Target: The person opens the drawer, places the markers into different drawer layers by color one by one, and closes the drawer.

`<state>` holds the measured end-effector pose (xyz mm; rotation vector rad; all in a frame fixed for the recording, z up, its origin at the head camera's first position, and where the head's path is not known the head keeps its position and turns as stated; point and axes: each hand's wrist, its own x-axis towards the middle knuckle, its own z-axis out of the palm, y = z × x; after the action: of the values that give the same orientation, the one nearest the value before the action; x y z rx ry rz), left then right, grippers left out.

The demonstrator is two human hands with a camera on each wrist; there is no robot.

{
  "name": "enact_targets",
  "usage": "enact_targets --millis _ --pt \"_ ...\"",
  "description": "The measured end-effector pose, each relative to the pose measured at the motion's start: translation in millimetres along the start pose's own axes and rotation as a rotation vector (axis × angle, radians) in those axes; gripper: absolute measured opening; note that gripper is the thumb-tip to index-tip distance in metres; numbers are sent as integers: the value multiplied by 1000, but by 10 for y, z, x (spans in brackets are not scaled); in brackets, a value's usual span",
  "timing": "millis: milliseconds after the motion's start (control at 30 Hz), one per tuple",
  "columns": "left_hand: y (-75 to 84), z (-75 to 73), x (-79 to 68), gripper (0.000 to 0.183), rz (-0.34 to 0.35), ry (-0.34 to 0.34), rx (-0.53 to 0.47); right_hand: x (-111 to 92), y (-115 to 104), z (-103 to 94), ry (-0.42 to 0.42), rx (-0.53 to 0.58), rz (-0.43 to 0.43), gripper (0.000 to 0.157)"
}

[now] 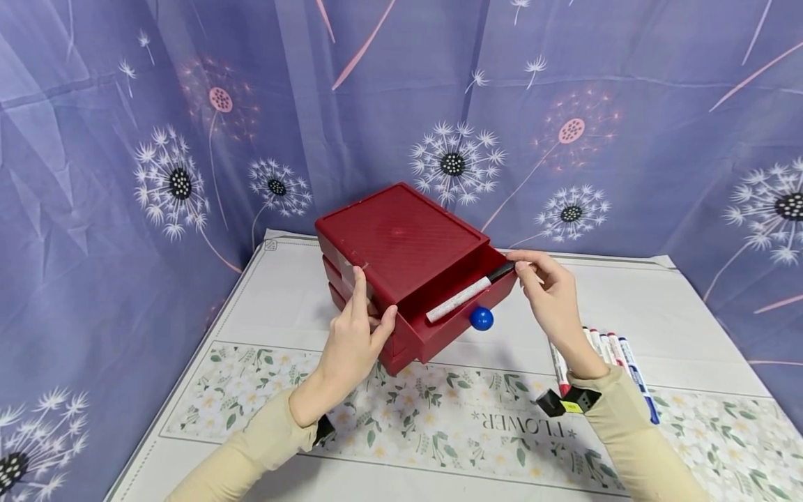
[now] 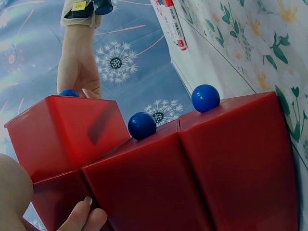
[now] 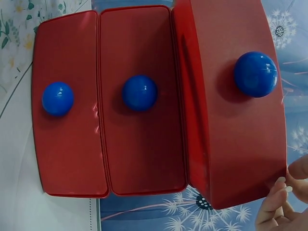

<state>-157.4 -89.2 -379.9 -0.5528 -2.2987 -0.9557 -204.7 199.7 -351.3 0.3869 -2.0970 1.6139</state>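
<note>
A red cabinet of three drawers [image 1: 401, 230] stands on the table, its top drawer [image 1: 433, 345] pulled out by a blue round knob [image 1: 482, 318]. Slanting across that drawer is a white marker [image 1: 458, 300] with a black cap. My right hand [image 1: 552, 293] pinches the cap end at the drawer's far right corner; in the right wrist view its fingertips [image 3: 281, 180] are right at the drawer front's edge. With fingers extended, my left hand [image 1: 351, 341] rests against the cabinet's left side, thumb near the front corner. Both lower drawers are closed, blue knobs [image 3: 139, 92] facing out.
Several markers [image 1: 617, 348] lie side by side on the table under my right forearm. A floral runner [image 1: 452, 425] with printed lettering crosses the white tabletop. Purple dandelion-print curtains [image 1: 376, 118] hang behind and to both sides.
</note>
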Motion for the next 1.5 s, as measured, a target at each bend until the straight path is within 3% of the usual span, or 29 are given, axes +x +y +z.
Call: enact_targets --millis 200,433,633,767,1033,1300,1500 --pt "-3 -8 -3 80 -7 -4 2 -14 60 -26 -20 49 -48 20" --pt "-3 -7 -3 81 0 0 6 -28 61 -115 14 66 -38 24" --pt "-6 -1 3 80 15 7 9 1 55 -269 34 -23 -11 24" --pt "-11 4 3 80 16 10 4 26 62 -408 -14 -135 27 18" --pt "-15 2 -6 80 9 5 -12 29 117 -655 -242 -468 163 20" --pt "-14 -2 -10 80 -10 -19 -11 -68 313 -809 -768 -727 413 25" --pt "-10 1 -10 80 4 -13 -11 -148 436 -824 -857 -826 458 21"
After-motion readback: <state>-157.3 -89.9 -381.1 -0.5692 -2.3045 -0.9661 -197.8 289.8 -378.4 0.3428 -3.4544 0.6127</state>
